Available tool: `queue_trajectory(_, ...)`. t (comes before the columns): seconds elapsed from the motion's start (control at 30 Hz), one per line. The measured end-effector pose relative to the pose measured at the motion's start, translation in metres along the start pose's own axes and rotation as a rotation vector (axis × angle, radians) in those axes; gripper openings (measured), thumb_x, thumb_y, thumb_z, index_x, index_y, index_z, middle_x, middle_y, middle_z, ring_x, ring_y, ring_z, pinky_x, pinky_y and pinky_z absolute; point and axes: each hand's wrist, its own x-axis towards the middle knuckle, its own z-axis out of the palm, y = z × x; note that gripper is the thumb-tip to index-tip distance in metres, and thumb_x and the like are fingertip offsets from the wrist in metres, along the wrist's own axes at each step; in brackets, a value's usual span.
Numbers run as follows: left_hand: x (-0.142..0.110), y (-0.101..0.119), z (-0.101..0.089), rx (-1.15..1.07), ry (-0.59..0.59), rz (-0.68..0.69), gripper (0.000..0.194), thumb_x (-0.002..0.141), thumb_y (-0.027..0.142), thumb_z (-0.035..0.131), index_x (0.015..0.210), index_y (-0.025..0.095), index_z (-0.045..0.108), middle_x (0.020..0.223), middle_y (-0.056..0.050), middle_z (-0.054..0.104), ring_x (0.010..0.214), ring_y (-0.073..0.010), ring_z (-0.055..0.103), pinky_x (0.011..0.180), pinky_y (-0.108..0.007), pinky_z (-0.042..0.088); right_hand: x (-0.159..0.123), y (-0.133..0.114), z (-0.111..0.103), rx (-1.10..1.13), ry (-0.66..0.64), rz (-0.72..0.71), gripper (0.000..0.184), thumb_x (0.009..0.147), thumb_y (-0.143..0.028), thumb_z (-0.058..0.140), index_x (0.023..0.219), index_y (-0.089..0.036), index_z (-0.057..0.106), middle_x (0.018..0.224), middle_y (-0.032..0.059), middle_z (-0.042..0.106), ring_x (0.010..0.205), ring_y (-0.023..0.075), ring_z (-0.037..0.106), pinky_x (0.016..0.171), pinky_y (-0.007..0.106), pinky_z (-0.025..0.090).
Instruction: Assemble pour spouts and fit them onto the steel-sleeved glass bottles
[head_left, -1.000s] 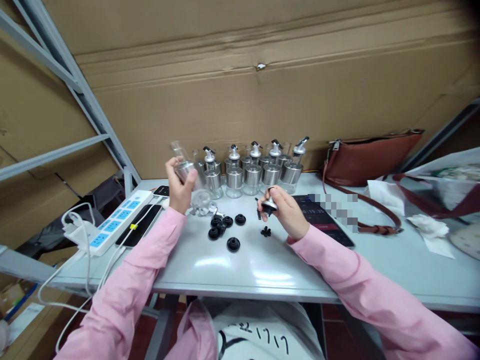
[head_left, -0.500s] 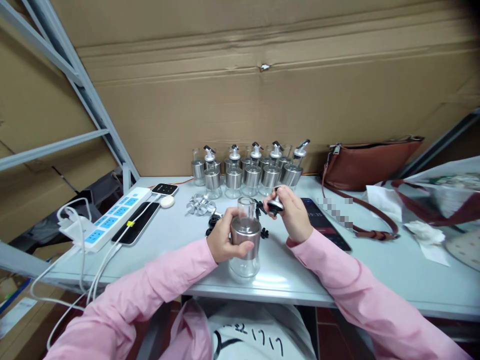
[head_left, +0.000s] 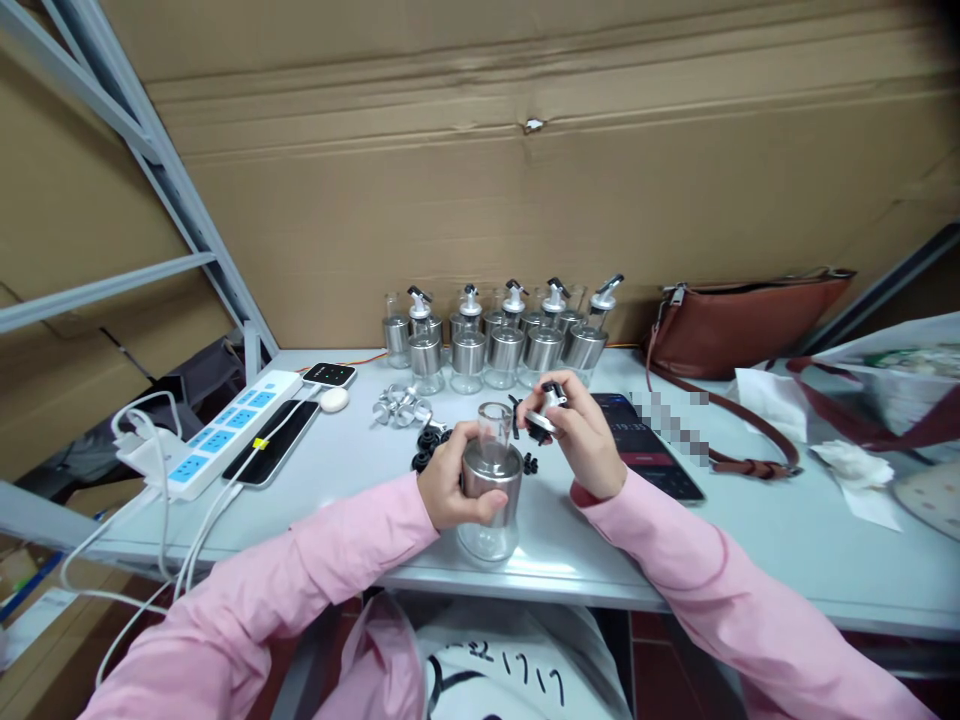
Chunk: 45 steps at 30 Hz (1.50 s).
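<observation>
A glass bottle with a steel sleeve (head_left: 493,472) stands near the table's front edge, its neck uncovered. My left hand (head_left: 457,485) is wrapped around the sleeve from the left. Just right of the bottle's mouth, my right hand (head_left: 589,435) pinches a silver and black pourer stopper (head_left: 546,412), tilted and apart from the bottle. Behind my left hand lie black round parts (head_left: 429,443), partly hidden. Small black pieces (head_left: 530,463) rest between my hands. Silver cap parts (head_left: 401,406) are heaped farther back on the left.
Several similar bottles (head_left: 468,355) stand in rows at the back, the front ones with pourers. To the left are a power strip (head_left: 232,430) and a phone (head_left: 271,445) with cables. Another phone (head_left: 649,450), a brown bag (head_left: 739,330) and crumpled tissue (head_left: 853,464) lie right.
My right hand has turned the pourer stopper, so its silver top now shows more and its spout tips upward. My left hand still holds the bottle in nearly the same place.
</observation>
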Motion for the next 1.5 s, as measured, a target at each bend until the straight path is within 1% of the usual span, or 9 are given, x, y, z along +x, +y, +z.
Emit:
queue_trajectory(0.23, 0.003, -0.004, 0.002, -0.084, 0.047, -0.114, 0.058, 0.063, 0.050, 0.068, 0.102, 0.018, 0.039, 0.085, -0.002, 0.056, 0.074, -0.0161, 0.055, 0.071, -0.029, 0.044, 0.006, -0.011, 0.003, -0.008, 0.031, -0.047, 0.024, 0.079, -0.036, 0.058, 0.098, -0.025, 0.048, 0.091, 0.0020, 0.061, 0.073, 0.0124, 0.056, 0.051, 0.020, 0.044)
queue_trajectory(0.4, 0.002, -0.009, 0.001, -0.184, -0.083, -0.305, 0.074, 0.057, 0.043, 0.075, 0.114, 0.018, 0.036, 0.095, -0.005, 0.056, 0.079, -0.0172, 0.056, 0.074, -0.029, 0.043, 0.017, -0.035, -0.001, -0.057, 0.113, -0.184, 0.017, 0.077, -0.033, 0.064, 0.088, -0.022, 0.059, 0.099, 0.0020, 0.063, 0.068, 0.0097, 0.053, 0.055, 0.022, 0.047)
queue_trajectory(0.5, 0.003, -0.012, 0.001, -0.203, -0.068, -0.317, 0.072, 0.058, 0.042, 0.074, 0.115, 0.019, 0.036, 0.104, -0.007, 0.053, 0.086, -0.0189, 0.054, 0.077, -0.029, 0.042, 0.023, -0.044, 0.002, -0.090, 0.116, -0.221, 0.016, 0.076, -0.033, 0.065, 0.087, -0.021, 0.064, 0.092, 0.0016, 0.064, 0.064, 0.0092, 0.052, 0.056, 0.023, 0.046)
queue_trajectory(0.73, 0.002, -0.009, 0.001, -0.170, -0.057, -0.301, 0.072, 0.057, 0.037, 0.072, 0.115, 0.019, 0.034, 0.097, -0.005, 0.056, 0.080, -0.0176, 0.055, 0.076, -0.031, 0.043, 0.033, -0.033, 0.016, -0.084, 0.047, -0.143, 0.020, 0.079, -0.038, 0.060, 0.086, -0.020, 0.065, 0.084, 0.0012, 0.063, 0.064, 0.0102, 0.052, 0.060, 0.025, 0.047)
queue_trajectory(0.9, 0.000, -0.007, 0.001, -0.170, -0.068, -0.316, 0.075, 0.058, 0.039, 0.071, 0.119, 0.019, 0.033, 0.097, -0.006, 0.060, 0.080, -0.0186, 0.058, 0.077, -0.033, 0.045, 0.033, -0.019, 0.018, -0.068, 0.034, -0.098, 0.020, 0.080, -0.038, 0.058, 0.089, -0.022, 0.066, 0.084, 0.0017, 0.064, 0.074, 0.0151, 0.058, 0.068, 0.029, 0.049)
queue_trajectory(1.07, 0.000, -0.001, -0.001, -0.160, -0.085, -0.352, 0.064, 0.059, 0.040, 0.071, 0.111, 0.016, 0.043, 0.093, -0.007, 0.061, 0.080, -0.0204, 0.058, 0.075, -0.034, 0.046, 0.029, -0.019, 0.019, -0.066, 0.042, -0.081, 0.022, 0.082, -0.041, 0.056, 0.090, -0.024, 0.067, 0.087, 0.0017, 0.065, 0.081, 0.0174, 0.060, 0.079, 0.034, 0.049)
queue_trajectory(1.2, 0.000, 0.003, -0.002, -0.148, -0.114, -0.381, 0.053, 0.061, 0.042, 0.069, 0.103, 0.015, 0.050, 0.090, -0.006, 0.061, 0.078, -0.0202, 0.057, 0.075, -0.034, 0.046, 0.025, -0.023, 0.017, -0.046, 0.012, -0.066, 0.021, 0.078, -0.041, 0.063, 0.090, -0.025, 0.067, 0.085, 0.0018, 0.068, 0.080, 0.0178, 0.062, 0.074, 0.034, 0.050)
queue_trajectory(1.33, 0.000, 0.003, -0.001, -0.167, -0.116, -0.375, 0.058, 0.062, 0.047, 0.068, 0.107, 0.015, 0.050, 0.093, -0.007, 0.060, 0.081, -0.0215, 0.057, 0.081, -0.037, 0.046, 0.024, -0.028, 0.015, -0.060, 0.021, -0.022, 0.018, 0.076, -0.038, 0.066, 0.089, -0.025, 0.065, 0.079, 0.0019, 0.070, 0.072, 0.0170, 0.064, 0.067, 0.032, 0.051)
queue_trajectory(1.5, -0.001, 0.002, 0.001, -0.153, -0.112, -0.381, 0.067, 0.062, 0.053, 0.066, 0.113, 0.013, 0.047, 0.101, -0.011, 0.060, 0.087, -0.0244, 0.058, 0.086, -0.041, 0.046, 0.022, -0.029, 0.009, -0.077, -0.042, 0.022, 0.024, 0.075, -0.041, 0.067, 0.089, -0.023, 0.060, 0.087, 0.0050, 0.069, 0.080, 0.0191, 0.064, 0.071, 0.033, 0.051)
